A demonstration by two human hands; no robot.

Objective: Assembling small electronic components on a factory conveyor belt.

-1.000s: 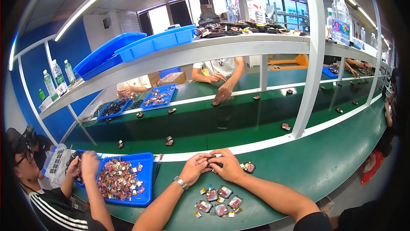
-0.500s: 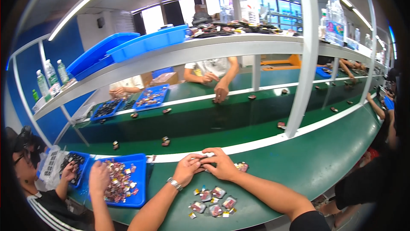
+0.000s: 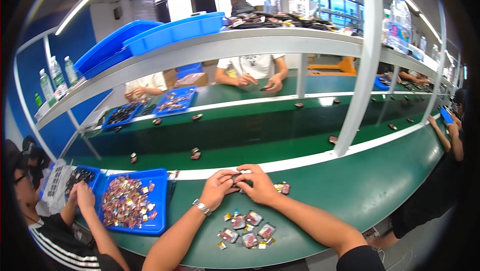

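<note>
My left hand (image 3: 219,189) and my right hand (image 3: 257,185) meet over the green bench, fingers closed together on a small dark part (image 3: 236,177). The fingers cover most of it, so I cannot tell its kind. Beside my right hand lies a small assembly (image 3: 283,188) with reddish and yellow bits. Between my forearms, several small grey-cased assemblies (image 3: 249,240) with reddish boards lie in a loose cluster. Small yellow-and-white pieces (image 3: 262,245) lie among them.
A blue tray (image 3: 164,198) heaped with small reddish parts stands left of me. A co-worker (image 3: 80,241) sits beyond it, hands near a tray of black parts. A green conveyor (image 3: 250,141) carries scattered assemblies. A white post (image 3: 357,71) and shelf (image 3: 280,43) rise ahead.
My hands stay together on the dark part, fingers shifted slightly. The left co-worker's hand has left the tray of reddish parts and joined the other hand. The person opposite has drawn back from the conveyor.
</note>
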